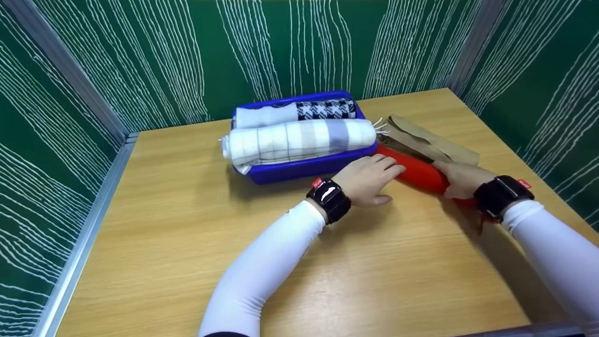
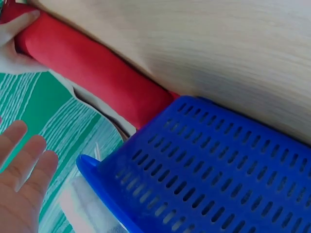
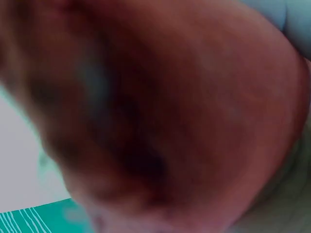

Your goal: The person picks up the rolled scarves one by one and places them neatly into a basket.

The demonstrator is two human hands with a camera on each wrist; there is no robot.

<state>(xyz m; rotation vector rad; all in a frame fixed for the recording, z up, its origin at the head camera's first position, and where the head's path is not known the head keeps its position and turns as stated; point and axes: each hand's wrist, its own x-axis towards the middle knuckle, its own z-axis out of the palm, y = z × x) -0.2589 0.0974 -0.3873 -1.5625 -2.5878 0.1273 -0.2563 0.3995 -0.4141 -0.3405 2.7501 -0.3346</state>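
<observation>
Pale wood makes up the table [image 1: 187, 243], the largest thing here, boxed in by green panels [image 1: 140, 56] with white streaks on the left, far and right sides. It carries everything else and gives the hands a flat bed to work cloth against.

Next in size is the blue basket [image 1: 309, 168], a slotted plastic one set at the far middle of the table. It holds two rolled cloths lying lengthwise side by side: a white and grey checked roll [image 1: 299, 138] on the near side, overhanging the left rim, and behind it a roll [image 1: 295, 112] that is white at the left and black-and-white houndstooth at the right. Rolled tight, they fit the basket's length and leave little room between them.

Just right of the basket a tan scarf [image 1: 426, 138] with a fringe lies flat, apart from the hands.

The red roll [image 1: 419, 173] lies on the table just beside the basket's near right corner, slanting toward the near right. Both hands lie on top of it, seemingly to keep it wound. The left hand [image 1: 367, 180] rests its straight fingers, close together, over the roll's far end. The right hand [image 1: 461, 180] covers the near end; how its fingers lie I cannot tell, and its wrist view is only a red blur.
</observation>
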